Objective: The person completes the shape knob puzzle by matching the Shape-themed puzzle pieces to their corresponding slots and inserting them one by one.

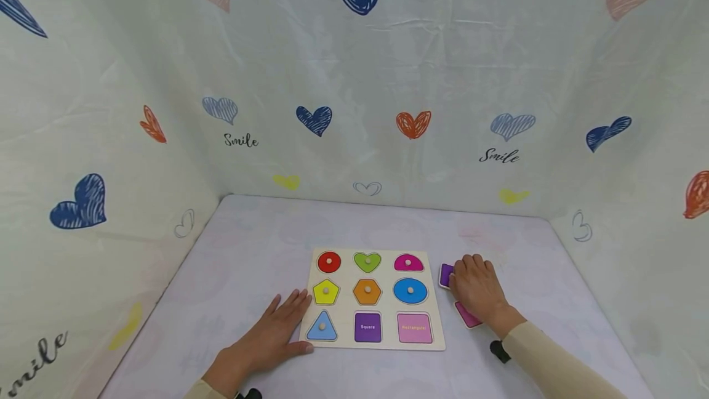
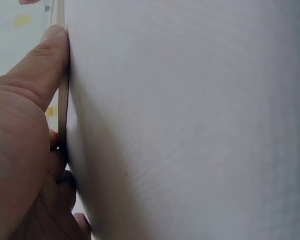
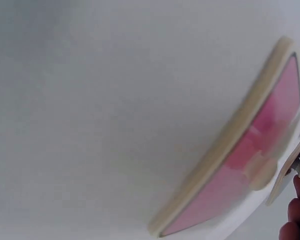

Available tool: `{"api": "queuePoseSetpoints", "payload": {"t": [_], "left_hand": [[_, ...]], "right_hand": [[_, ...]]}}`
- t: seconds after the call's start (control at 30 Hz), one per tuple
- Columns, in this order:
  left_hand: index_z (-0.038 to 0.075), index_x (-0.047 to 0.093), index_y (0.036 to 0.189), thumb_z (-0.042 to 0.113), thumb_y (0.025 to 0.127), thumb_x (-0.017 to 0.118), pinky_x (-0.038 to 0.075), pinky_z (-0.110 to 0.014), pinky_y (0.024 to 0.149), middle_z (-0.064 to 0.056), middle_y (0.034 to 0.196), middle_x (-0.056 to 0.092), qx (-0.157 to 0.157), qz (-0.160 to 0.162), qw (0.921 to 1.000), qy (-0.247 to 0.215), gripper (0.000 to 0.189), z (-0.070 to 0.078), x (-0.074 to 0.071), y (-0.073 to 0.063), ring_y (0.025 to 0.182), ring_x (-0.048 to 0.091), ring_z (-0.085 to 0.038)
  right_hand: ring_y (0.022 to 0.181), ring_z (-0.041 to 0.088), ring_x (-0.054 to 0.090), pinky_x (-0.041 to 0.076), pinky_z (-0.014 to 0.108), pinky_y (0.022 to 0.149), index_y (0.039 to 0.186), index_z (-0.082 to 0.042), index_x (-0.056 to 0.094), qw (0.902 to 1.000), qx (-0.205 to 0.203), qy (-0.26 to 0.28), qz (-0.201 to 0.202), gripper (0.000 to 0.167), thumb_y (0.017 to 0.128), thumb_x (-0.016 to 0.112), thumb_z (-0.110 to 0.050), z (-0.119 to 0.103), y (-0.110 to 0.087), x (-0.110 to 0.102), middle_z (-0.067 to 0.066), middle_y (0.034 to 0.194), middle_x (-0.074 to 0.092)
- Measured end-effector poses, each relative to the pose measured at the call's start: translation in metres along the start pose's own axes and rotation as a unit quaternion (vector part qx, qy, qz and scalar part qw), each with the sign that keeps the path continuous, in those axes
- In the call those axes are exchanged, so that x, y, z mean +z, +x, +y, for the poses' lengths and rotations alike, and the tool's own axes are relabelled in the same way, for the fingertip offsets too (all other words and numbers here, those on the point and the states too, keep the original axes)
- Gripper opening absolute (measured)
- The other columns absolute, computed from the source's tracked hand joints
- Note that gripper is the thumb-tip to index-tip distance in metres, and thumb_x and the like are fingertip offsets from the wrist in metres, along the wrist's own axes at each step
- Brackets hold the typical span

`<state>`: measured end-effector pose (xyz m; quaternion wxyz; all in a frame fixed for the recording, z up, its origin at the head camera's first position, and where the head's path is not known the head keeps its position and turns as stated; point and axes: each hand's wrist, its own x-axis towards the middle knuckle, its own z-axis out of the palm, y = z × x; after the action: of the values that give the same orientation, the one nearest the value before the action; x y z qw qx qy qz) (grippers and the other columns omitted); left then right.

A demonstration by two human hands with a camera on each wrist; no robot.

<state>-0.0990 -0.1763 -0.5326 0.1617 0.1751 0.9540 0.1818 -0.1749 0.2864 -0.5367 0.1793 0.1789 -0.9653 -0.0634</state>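
Observation:
A wooden shape puzzle board (image 1: pixel 388 300) lies flat on the table. My left hand (image 1: pixel 266 337) rests at its left side, fingers extended along the edge and the thumb (image 2: pixel 52 50) touching the front edge near the corner. To the right of the board, my right hand (image 1: pixel 479 288) pinches the knob of a purple square piece (image 1: pixel 445 276), partly hidden under the fingers. In the right wrist view that piece (image 3: pixel 285 175) is seen nearly edge-on, tilted. Just nearer to me lies a pink rectangular piece (image 1: pixel 468 315) with a round knob (image 3: pixel 261 171), partly covered by my right hand.
Knobbed shapes fill the board's two far rows, with a blue triangle (image 1: pixel 322 327) at near left. The purple recess marked Square (image 1: pixel 368 327) and pink recess marked Rectangular (image 1: pixel 415 328) hold no pieces. A heart-printed curtain (image 1: pixel 443 66) encloses the table's back and sides.

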Motion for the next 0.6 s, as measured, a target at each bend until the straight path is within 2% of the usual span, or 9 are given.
{"api": "queuePoseSetpoints", "payload": {"t": [0.17, 0.27, 0.6], "left_hand": [[0.013, 0.033, 0.166, 0.064, 0.087, 0.076, 0.010, -0.060, 0.133, -0.005, 0.174, 0.032, -0.003, 0.001, 1.0000, -0.004, 0.103, 0.001, 0.000, 0.000, 0.164, 0.020, -0.029], [0.013, 0.034, 0.166, 0.063, 0.087, 0.077, 0.010, -0.059, 0.133, -0.005, 0.173, 0.032, -0.006, 0.001, 1.0000, -0.003, 0.103, 0.002, -0.001, 0.000, 0.164, 0.020, -0.029], [0.013, 0.034, 0.166, 0.062, 0.087, 0.077, 0.010, -0.059, 0.133, -0.004, 0.173, 0.032, -0.010, -0.002, 0.9999, 0.002, 0.103, 0.003, -0.001, -0.001, 0.164, 0.020, -0.029]], "right_hand": [[0.081, 0.029, 0.048, 0.039, 0.038, 0.066, 0.086, -0.003, 0.057, 0.9988, -0.020, 0.009, 0.044, 0.028, 0.088, 0.079, -0.019, 0.000, 0.005, -0.005, 0.009, 0.079, 0.050], [0.080, 0.029, 0.048, 0.039, 0.037, 0.066, 0.086, -0.003, 0.057, 0.9980, -0.028, 0.011, 0.056, 0.029, 0.087, 0.081, -0.019, -0.005, 0.009, -0.009, 0.009, 0.079, 0.051], [0.083, 0.026, 0.050, 0.042, 0.036, 0.069, 0.093, 0.000, 0.064, 0.9990, -0.035, 0.018, 0.021, 0.030, 0.090, 0.083, -0.024, -0.045, 0.020, -0.028, 0.010, 0.082, 0.056]]}}
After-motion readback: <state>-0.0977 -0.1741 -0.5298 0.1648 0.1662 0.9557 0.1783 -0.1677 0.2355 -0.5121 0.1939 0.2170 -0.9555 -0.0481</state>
